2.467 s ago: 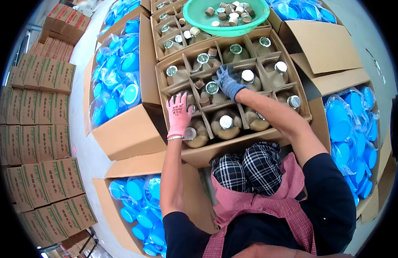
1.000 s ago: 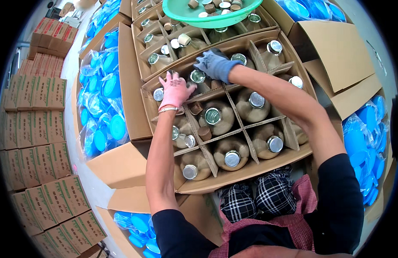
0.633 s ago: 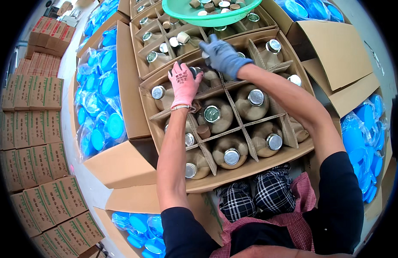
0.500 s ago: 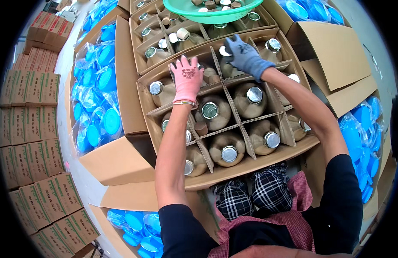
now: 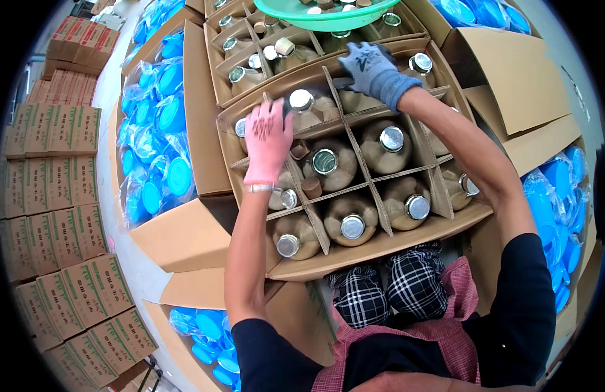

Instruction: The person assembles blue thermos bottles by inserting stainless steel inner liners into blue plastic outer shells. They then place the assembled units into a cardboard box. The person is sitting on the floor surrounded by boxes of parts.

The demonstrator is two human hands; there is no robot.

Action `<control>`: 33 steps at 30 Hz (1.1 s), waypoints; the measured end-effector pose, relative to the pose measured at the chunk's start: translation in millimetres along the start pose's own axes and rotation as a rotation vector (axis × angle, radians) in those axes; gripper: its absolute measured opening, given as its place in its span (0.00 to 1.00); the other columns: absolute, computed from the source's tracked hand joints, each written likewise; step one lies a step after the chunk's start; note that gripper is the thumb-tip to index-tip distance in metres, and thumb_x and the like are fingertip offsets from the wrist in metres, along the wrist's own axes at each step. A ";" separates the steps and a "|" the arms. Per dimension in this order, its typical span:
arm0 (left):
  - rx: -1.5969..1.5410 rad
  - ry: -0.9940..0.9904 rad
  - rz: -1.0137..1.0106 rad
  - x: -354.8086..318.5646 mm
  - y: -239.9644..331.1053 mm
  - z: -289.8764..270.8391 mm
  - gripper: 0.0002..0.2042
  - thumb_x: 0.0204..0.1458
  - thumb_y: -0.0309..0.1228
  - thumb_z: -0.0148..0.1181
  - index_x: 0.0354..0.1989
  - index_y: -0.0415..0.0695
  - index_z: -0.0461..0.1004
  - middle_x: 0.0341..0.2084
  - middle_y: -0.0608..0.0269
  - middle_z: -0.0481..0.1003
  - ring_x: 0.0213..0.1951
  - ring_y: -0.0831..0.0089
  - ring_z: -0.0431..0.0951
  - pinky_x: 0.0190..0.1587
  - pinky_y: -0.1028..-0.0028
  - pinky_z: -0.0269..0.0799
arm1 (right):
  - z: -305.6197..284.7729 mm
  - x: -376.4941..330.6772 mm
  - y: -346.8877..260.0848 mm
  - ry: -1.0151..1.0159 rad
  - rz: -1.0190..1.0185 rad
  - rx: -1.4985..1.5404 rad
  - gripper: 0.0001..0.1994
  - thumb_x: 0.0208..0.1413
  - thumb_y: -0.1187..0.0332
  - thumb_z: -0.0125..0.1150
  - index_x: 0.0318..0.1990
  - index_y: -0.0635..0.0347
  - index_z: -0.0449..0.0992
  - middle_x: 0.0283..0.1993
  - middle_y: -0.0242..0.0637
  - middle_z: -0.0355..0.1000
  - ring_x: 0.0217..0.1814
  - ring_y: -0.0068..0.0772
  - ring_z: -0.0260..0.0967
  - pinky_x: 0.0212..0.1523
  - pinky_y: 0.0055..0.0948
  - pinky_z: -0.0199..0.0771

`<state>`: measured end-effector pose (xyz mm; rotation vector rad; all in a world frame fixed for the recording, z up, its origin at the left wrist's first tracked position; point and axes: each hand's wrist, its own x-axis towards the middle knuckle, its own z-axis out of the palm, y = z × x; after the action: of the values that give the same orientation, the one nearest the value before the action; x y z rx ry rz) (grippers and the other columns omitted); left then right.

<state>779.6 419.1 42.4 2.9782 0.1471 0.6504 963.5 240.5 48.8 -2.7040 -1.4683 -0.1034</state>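
Note:
Clear glass bottles with silver caps, such as one capped bottle (image 5: 352, 227), stand upright in the cells of an open cardboard box (image 5: 381, 253). My left hand (image 5: 268, 140), in a pink glove, is over the left cells beside a bottle with a whitish cap (image 5: 301, 99); its fingers are stretched out. My right hand (image 5: 374, 72), in a blue-grey glove, lies over a bottle in the far row and hides its top. Its fingers and thumb are apart. An uncapped bottle (image 5: 325, 161) shows its greenish mouth near the middle. Brown stoppers (image 5: 311, 187) lie beside it.
A green basin (image 5: 328, 21) of stoppers rests on a second box of bottles beyond. Boxes of bagged blue lids (image 5: 178, 175) stand on both sides. Cardboard flaps (image 5: 515, 85) stick out at the right. Stacked cartons (image 5: 54, 183) line the far left.
My left hand has shifted left and nearer, uncovering the whitish-capped bottle. My right hand has moved slightly right; the white stopper seen by its fingers no longer shows. The view has shifted slightly.

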 end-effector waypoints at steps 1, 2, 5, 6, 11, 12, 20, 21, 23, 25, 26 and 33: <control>-0.119 -0.246 -0.101 -15.8 1.6 -14.3 0.14 0.52 0.34 0.56 0.45 0.43 0.72 0.35 0.53 0.74 0.39 0.57 0.74 0.47 0.62 0.66 | -4.9 3.8 -19.0 0.061 -0.045 0.078 0.18 0.49 0.52 0.60 0.38 0.59 0.76 0.48 0.49 0.68 0.51 0.51 0.65 0.51 0.42 0.67; -0.033 -0.368 -0.028 -33.4 8.0 -14.7 0.14 0.51 0.33 0.56 0.46 0.44 0.72 0.36 0.55 0.74 0.41 0.58 0.73 0.48 0.62 0.65 | 5.6 7.2 -27.8 0.084 -0.185 0.025 0.17 0.51 0.53 0.59 0.38 0.57 0.75 0.46 0.48 0.68 0.49 0.49 0.65 0.51 0.45 0.66; 0.299 -0.253 0.217 -75.4 21.9 11.8 0.18 0.49 0.31 0.55 0.50 0.45 0.70 0.43 0.59 0.72 0.48 0.62 0.70 0.51 0.60 0.62 | 48.1 3.9 -49.3 -0.031 -0.280 -0.108 0.17 0.52 0.52 0.56 0.44 0.50 0.78 0.54 0.47 0.67 0.64 0.50 0.58 0.61 0.46 0.58; 0.404 -0.311 0.172 -77.6 26.0 20.9 0.21 0.48 0.31 0.54 0.53 0.44 0.68 0.44 0.60 0.71 0.49 0.62 0.68 0.50 0.58 0.61 | 53.5 14.4 -47.5 -0.352 -0.219 -0.058 0.21 0.52 0.49 0.54 0.47 0.50 0.78 0.57 0.45 0.67 0.69 0.53 0.51 0.65 0.46 0.53; 0.537 -0.386 -0.008 -60.5 28.9 34.1 0.11 0.47 0.33 0.58 0.38 0.45 0.70 0.37 0.58 0.71 0.44 0.61 0.69 0.49 0.59 0.61 | 12.3 23.0 -60.7 -0.415 -0.093 -0.044 0.30 0.44 0.48 0.63 0.52 0.58 0.72 0.53 0.48 0.69 0.58 0.50 0.65 0.58 0.38 0.66; 0.380 -0.358 -0.066 -62.1 25.7 27.0 0.13 0.46 0.34 0.59 0.40 0.45 0.71 0.37 0.56 0.71 0.43 0.59 0.69 0.49 0.58 0.60 | 13.9 13.3 -51.3 -0.173 -0.081 0.285 0.33 0.43 0.52 0.66 0.55 0.62 0.68 0.54 0.50 0.68 0.58 0.49 0.65 0.59 0.37 0.65; -0.466 -0.379 -0.248 -68.3 46.5 -20.8 0.27 0.40 0.39 0.68 0.50 0.47 0.67 0.40 0.51 0.69 0.47 0.52 0.69 0.51 0.57 0.65 | -42.1 25.8 59.4 0.526 0.334 0.538 0.30 0.51 0.58 0.63 0.60 0.61 0.62 0.49 0.56 0.69 0.49 0.49 0.70 0.48 0.43 0.72; -0.471 -0.382 -0.233 -63.1 58.3 -18.6 0.27 0.40 0.39 0.68 0.50 0.47 0.67 0.40 0.51 0.69 0.47 0.52 0.69 0.51 0.57 0.65 | -48.3 33.6 77.7 0.510 0.412 0.355 0.31 0.49 0.60 0.63 0.61 0.58 0.62 0.51 0.57 0.68 0.52 0.52 0.68 0.51 0.43 0.70; 0.014 -0.376 -0.071 -62.2 68.6 -13.9 0.23 0.44 0.43 0.65 0.49 0.50 0.72 0.39 0.54 0.69 0.45 0.59 0.70 0.45 0.60 0.65 | -60.4 34.2 61.1 0.641 0.208 0.264 0.31 0.50 0.62 0.63 0.61 0.58 0.61 0.53 0.57 0.66 0.55 0.55 0.64 0.54 0.43 0.68; 0.107 -0.247 -0.105 -73.8 67.8 -3.6 0.22 0.47 0.47 0.61 0.48 0.52 0.72 0.39 0.56 0.69 0.43 0.59 0.69 0.45 0.60 0.64 | -75.1 26.4 -4.0 0.704 -0.114 0.282 0.32 0.49 0.65 0.64 0.61 0.62 0.60 0.56 0.57 0.64 0.59 0.57 0.61 0.56 0.42 0.66; 0.135 -0.214 -0.084 -81.4 67.8 4.7 0.23 0.47 0.47 0.61 0.49 0.50 0.71 0.39 0.56 0.68 0.43 0.59 0.68 0.45 0.60 0.64 | -89.6 9.6 -39.2 0.648 -0.215 0.363 0.33 0.47 0.67 0.66 0.61 0.66 0.60 0.56 0.56 0.63 0.60 0.55 0.61 0.57 0.40 0.66; -0.263 -0.002 -0.103 -87.2 64.3 6.9 0.24 0.52 0.40 0.57 0.54 0.39 0.65 0.42 0.48 0.69 0.45 0.55 0.70 0.48 0.59 0.65 | 1.3 -47.2 -80.2 0.249 -0.263 0.682 0.24 0.49 0.63 0.64 0.54 0.58 0.68 0.54 0.46 0.66 0.55 0.47 0.66 0.54 0.39 0.68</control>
<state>708.5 345.1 7.3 2.7001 0.1965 0.6035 870.6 244.8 45.2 -1.8881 -1.4370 0.0434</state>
